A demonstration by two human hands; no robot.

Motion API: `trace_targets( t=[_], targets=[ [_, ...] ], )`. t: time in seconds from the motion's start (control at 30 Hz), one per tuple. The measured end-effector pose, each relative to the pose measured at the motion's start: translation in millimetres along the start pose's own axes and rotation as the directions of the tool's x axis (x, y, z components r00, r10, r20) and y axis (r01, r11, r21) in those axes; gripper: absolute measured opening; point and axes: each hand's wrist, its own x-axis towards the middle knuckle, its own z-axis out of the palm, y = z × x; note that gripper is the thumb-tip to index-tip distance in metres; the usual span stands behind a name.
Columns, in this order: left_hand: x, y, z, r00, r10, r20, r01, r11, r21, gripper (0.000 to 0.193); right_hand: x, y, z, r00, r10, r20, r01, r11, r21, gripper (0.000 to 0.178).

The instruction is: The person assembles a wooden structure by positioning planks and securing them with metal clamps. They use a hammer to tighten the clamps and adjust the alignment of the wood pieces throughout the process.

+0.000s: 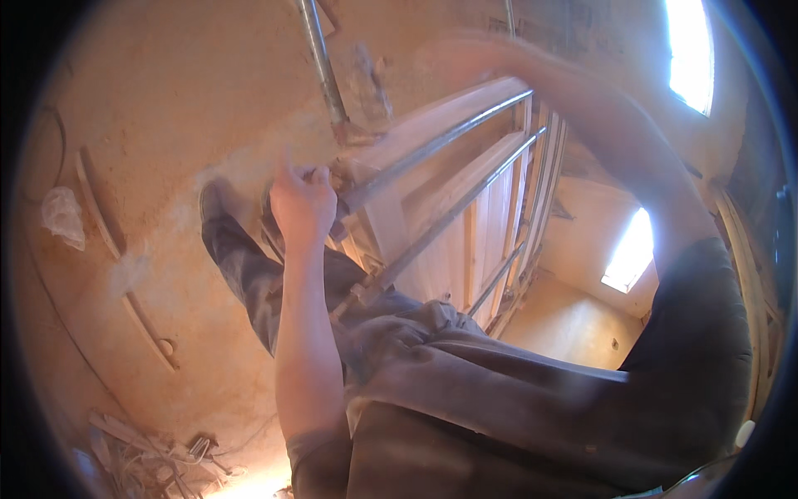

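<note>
A pale wooden frame with panels stands in front of me, with long metal bar clamps running across it. My left hand is closed at the near end of the upper clamp. Its fingers curl round the clamp's screw end, and the handle itself is mostly hidden. Raised over the far end of the frame's top rail, my right hand is smeared by motion. Whether its fingers are apart or closed does not show.
An upright metal bar rises beyond the left hand. On the dusty floor lie a wooden strip and a crumpled clear plastic bag. Cables and scraps are heaped at lower left. Bright windows are at right.
</note>
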Motion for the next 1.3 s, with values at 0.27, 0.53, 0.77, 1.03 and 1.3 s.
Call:
trace_targets(
  t=[0.27, 0.53, 0.77, 1.03, 1.3],
  targets=[
    [-3, -15, -12, 0.997, 0.028, -0.07, -0.028, 1.0, -0.009, 0.066, -15, -31, -21, 0.996, 0.043, 0.074, -0.045, 0.999, 0.024, 0.052],
    [-7, -12, -8, 0.998, -0.059, 0.02, 0.061, 0.994, -0.091, 0.07, -8, -5, -5, 0.993, -0.004, 0.12, 0.003, 1.0, 0.008, 0.055],
    [-8, -16, -16, 1.0, 0.012, 0.017, -0.012, 1.0, -0.005, 0.066, -25, -17, -37, 0.993, 0.0, 0.121, 0.006, 0.999, -0.043, 0.055],
    [-13, 2, -23, 0.995, -0.034, 0.095, 0.046, 0.99, -0.131, 0.064, -30, -50, -21, 0.882, 0.311, 0.354, -0.368, 0.924, 0.106, 0.055],
    [-20, -8, -21, 0.998, 0.02, 0.053, -0.02, 1.0, -0.015, 0.059, -41, -16, 33, 0.956, 0.184, -0.23, -0.142, 0.972, 0.185, 0.044]
  ],
)
